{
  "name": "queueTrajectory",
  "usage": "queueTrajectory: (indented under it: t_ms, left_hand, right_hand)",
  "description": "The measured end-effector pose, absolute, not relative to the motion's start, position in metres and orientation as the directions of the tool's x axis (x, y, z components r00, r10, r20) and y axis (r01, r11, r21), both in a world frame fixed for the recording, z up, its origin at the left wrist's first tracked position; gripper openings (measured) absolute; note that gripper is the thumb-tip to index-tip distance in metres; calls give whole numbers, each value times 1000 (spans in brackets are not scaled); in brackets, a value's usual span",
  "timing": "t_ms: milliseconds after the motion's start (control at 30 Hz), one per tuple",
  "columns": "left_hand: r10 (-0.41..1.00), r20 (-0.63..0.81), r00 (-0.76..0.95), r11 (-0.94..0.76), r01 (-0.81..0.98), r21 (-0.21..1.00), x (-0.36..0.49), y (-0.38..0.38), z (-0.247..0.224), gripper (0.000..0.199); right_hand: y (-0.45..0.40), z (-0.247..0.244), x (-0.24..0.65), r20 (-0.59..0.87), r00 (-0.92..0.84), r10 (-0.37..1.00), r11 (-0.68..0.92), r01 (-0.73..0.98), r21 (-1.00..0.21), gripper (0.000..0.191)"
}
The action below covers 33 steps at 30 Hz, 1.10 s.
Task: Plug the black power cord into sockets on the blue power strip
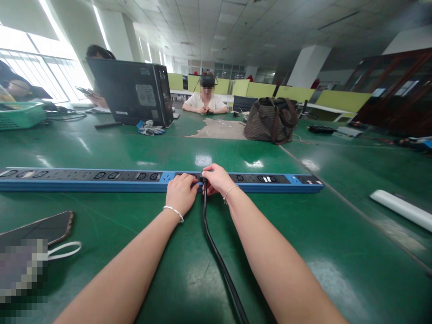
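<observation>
A long blue power strip [148, 185] with black sockets lies across the green table. My right hand [218, 178] pinches the head of a black power cord [219, 261] at the strip's middle; whether the plug is inside a socket, I cannot tell. From there the cord runs down toward me. Just left of the cord, my left hand [182, 191] rests on the strip with its fingers curled over the top and front edge, gripping it. Its fingertips are partly hidden.
On the left lie a phone [40, 227] and a blurred-out item with a white loop [65, 247]. Farther back stand a black computer case [135, 92], gloves [150, 128], a green basket [22, 115] and a brown bag [272, 119]. A white bar [403, 209] lies right. People sit opposite.
</observation>
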<state>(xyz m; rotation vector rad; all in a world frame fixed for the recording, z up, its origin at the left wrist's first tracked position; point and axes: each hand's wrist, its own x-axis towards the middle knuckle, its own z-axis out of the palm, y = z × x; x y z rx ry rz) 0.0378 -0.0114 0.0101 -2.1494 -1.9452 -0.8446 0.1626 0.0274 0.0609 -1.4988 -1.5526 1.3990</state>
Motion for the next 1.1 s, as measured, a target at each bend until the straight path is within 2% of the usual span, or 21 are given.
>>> queueTrajectory:
  t_ms: [133,233,300,367,433,500,567,667,800,1100]
  left_hand:
    - [873,488,27,-174,950,260,38,-12,10,17]
    - [866,499,24,-169,954,248,38,-12,11,19]
    - [865,501,20,-164,956,245,39,-12,11,24]
    - [867,497,17,-158,957,243,40,-12,12,30]
    - [871,491,8,-153,954,256,40,-12,13,34]
    - [869,494,-6,-158,944,290,40,-13,14,34]
    - [856,516,-8,-184,930,320,41,-15,14,35]
    - [827,556,79,-278,918,282,42,-17,14,43]
    - [823,526,213,-353,918,181,46,-20,16,47]
    - [824,544,157,-270,954,133,59,-23,31,33]
  right_hand:
    - [28,53,170,-137,-213,967,-29,442,-897,24]
    - [23,41,188,91,-252,963,221,555,-802,29]
    - [17,33,205,305,-222,926,372,674,-638,28]
    - [12,26,224,458,-172,872,394,803,-448,29]
    - [10,20,239,560,-213,801,431,853,-293,30]
    - [12,14,248,586,-277,761,470,858,-205,32]
    - [15,9,250,561,-301,771,469,865,-181,34]
    - [17,5,247,502,-293,814,432,883,-184,35]
    - [16,5,244,478,-298,826,426,886,-184,35]
    - [18,5,244,488,-275,828,429,871,-239,34]
